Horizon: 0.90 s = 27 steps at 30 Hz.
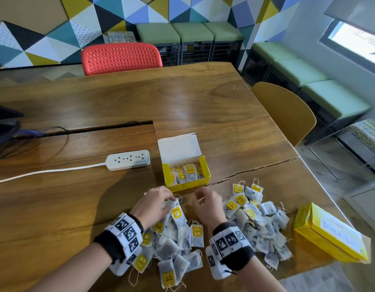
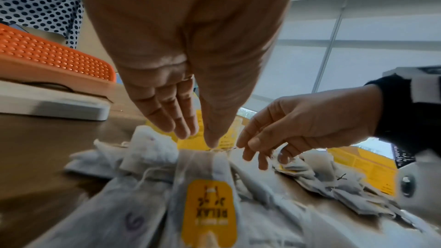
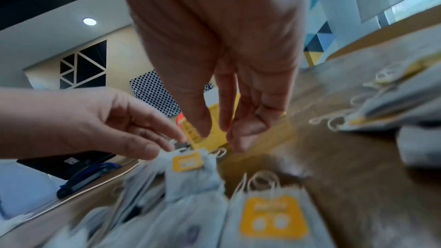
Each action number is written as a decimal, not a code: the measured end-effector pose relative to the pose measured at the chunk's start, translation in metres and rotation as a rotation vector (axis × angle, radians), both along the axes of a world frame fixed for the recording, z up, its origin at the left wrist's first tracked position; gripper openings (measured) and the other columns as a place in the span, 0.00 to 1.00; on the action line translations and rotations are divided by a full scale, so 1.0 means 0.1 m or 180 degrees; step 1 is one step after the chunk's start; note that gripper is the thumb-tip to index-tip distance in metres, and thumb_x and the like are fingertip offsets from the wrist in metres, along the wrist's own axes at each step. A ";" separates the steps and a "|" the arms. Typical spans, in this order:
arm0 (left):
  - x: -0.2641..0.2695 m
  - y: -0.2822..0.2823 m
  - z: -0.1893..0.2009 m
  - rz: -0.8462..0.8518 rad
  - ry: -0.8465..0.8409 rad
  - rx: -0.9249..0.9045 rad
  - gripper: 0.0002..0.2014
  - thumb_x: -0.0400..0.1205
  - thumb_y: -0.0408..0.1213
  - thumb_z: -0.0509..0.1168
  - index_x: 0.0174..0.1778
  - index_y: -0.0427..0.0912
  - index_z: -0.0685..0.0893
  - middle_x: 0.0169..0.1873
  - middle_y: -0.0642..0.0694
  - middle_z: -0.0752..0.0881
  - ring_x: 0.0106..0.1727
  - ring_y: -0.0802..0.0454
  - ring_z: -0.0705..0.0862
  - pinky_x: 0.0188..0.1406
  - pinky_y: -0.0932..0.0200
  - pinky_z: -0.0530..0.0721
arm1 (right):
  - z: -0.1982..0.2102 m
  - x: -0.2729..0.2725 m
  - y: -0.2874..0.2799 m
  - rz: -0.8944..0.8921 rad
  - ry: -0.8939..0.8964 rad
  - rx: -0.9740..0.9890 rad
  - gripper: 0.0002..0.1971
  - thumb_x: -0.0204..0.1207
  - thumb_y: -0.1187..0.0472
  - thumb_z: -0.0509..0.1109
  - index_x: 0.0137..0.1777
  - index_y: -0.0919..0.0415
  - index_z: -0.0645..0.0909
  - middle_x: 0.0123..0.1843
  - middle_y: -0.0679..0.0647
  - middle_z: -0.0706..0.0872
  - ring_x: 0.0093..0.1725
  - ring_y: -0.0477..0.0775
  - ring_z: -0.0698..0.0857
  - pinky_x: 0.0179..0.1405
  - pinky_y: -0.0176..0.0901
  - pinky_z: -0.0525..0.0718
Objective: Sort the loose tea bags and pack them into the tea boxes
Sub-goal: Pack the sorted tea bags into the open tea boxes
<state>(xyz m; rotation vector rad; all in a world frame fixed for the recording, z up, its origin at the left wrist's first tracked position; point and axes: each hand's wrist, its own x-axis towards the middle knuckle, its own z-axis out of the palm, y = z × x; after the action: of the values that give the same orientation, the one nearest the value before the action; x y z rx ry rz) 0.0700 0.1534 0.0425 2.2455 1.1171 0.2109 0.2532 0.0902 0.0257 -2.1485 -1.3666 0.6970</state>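
An open yellow tea box [image 1: 204, 172] stands mid-table with several tagged tea bags upright inside. Just in front of it, my left hand [image 1: 170, 200] reaches down with nearly straight fingers. Its thumb and fingertips [image 2: 183, 133] touch the top edge of a grey tea bag with a yellow tag [image 2: 210, 205] on the near pile of tea bags [image 1: 174, 243]. My right hand [image 1: 200, 197] hovers beside it over bare wood, fingers loosely curled and holding nothing [image 3: 214, 133]. A second pile of tea bags [image 1: 260, 220] lies to the right. A closed yellow box marked "Black Tea" [image 1: 330, 234] sits far right.
A white power strip [image 1: 128, 160] with its cable lies left of the open box. A red chair [image 1: 121, 57] stands at the far edge and a yellow chair [image 1: 285, 112] at the right edge. A crack in the table [image 1: 256, 169] runs behind the right pile.
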 end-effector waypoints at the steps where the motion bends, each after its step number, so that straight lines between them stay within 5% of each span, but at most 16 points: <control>1: -0.03 -0.02 -0.04 -0.0012 0.0105 -0.0008 0.11 0.80 0.39 0.69 0.58 0.50 0.87 0.61 0.55 0.83 0.61 0.58 0.80 0.64 0.56 0.79 | -0.03 -0.07 -0.04 0.0132 0.0076 -0.0187 0.05 0.73 0.61 0.69 0.47 0.58 0.85 0.46 0.53 0.88 0.45 0.55 0.86 0.47 0.44 0.83; 5: -0.07 -0.02 -0.09 -0.0286 0.0562 -0.0075 0.23 0.84 0.35 0.63 0.77 0.52 0.73 0.77 0.55 0.71 0.76 0.55 0.71 0.76 0.56 0.68 | -0.08 -0.30 -0.09 0.0403 0.0248 -0.0682 0.13 0.68 0.54 0.78 0.51 0.55 0.84 0.42 0.49 0.83 0.48 0.52 0.84 0.48 0.38 0.78; 8: -0.05 0.02 -0.09 -0.0513 0.0897 -0.0043 0.28 0.83 0.35 0.63 0.80 0.52 0.66 0.76 0.51 0.74 0.75 0.50 0.73 0.74 0.51 0.69 | -0.11 -0.37 -0.04 0.0337 0.0261 -0.0741 0.17 0.65 0.59 0.79 0.54 0.58 0.82 0.38 0.47 0.81 0.46 0.53 0.82 0.44 0.38 0.77; 12: -0.05 0.05 -0.09 -0.0385 0.0861 0.0120 0.26 0.78 0.40 0.70 0.73 0.54 0.74 0.61 0.53 0.83 0.62 0.50 0.79 0.60 0.53 0.77 | -0.07 -0.35 -0.03 0.0289 0.0466 -0.0658 0.13 0.68 0.63 0.75 0.53 0.58 0.83 0.31 0.41 0.76 0.38 0.48 0.78 0.38 0.33 0.72; 15: -0.08 0.04 -0.03 -0.0291 0.0685 0.0264 0.14 0.78 0.44 0.71 0.59 0.56 0.84 0.51 0.54 0.83 0.55 0.54 0.79 0.52 0.58 0.76 | -0.07 -0.29 -0.08 0.0131 0.0727 -0.0581 0.09 0.71 0.59 0.73 0.51 0.55 0.85 0.31 0.42 0.80 0.33 0.41 0.79 0.36 0.30 0.77; 18: -0.17 0.03 0.00 -0.0229 0.0429 0.0382 0.03 0.76 0.42 0.72 0.43 0.56 0.88 0.47 0.57 0.81 0.52 0.56 0.78 0.54 0.53 0.79 | -0.05 -0.23 -0.14 -0.0387 0.1421 -0.0519 0.06 0.71 0.63 0.72 0.47 0.60 0.84 0.35 0.52 0.86 0.33 0.50 0.85 0.37 0.47 0.86; 20: -0.26 0.03 -0.01 -0.0274 0.0354 0.0264 0.07 0.72 0.38 0.74 0.36 0.57 0.85 0.47 0.59 0.78 0.52 0.59 0.77 0.53 0.51 0.81 | -0.06 -0.22 -0.20 -0.0678 0.1704 -0.0521 0.03 0.71 0.69 0.70 0.43 0.63 0.80 0.33 0.57 0.84 0.30 0.53 0.84 0.31 0.46 0.85; 24: -0.40 0.00 0.04 -0.0707 0.0956 -0.0499 0.14 0.64 0.45 0.80 0.41 0.56 0.84 0.48 0.60 0.80 0.47 0.61 0.82 0.44 0.57 0.84 | -0.16 -0.23 -0.33 -0.0749 0.1440 -0.0552 0.06 0.63 0.62 0.72 0.36 0.57 0.75 0.34 0.56 0.83 0.35 0.56 0.84 0.38 0.56 0.87; 27: -0.44 0.02 0.10 -0.0699 0.0928 -0.0707 0.14 0.64 0.54 0.79 0.41 0.56 0.86 0.42 0.60 0.84 0.44 0.64 0.83 0.46 0.58 0.86 | -0.21 -0.26 -0.39 -0.0655 0.1336 -0.0591 0.09 0.59 0.59 0.73 0.37 0.53 0.76 0.36 0.53 0.83 0.36 0.53 0.81 0.41 0.55 0.85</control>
<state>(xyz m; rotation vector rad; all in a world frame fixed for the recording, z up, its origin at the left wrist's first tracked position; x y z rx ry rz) 0.0257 0.1558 0.0524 2.2197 0.9715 -0.3249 0.2269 0.0508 0.0049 -2.0837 -0.8777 1.1484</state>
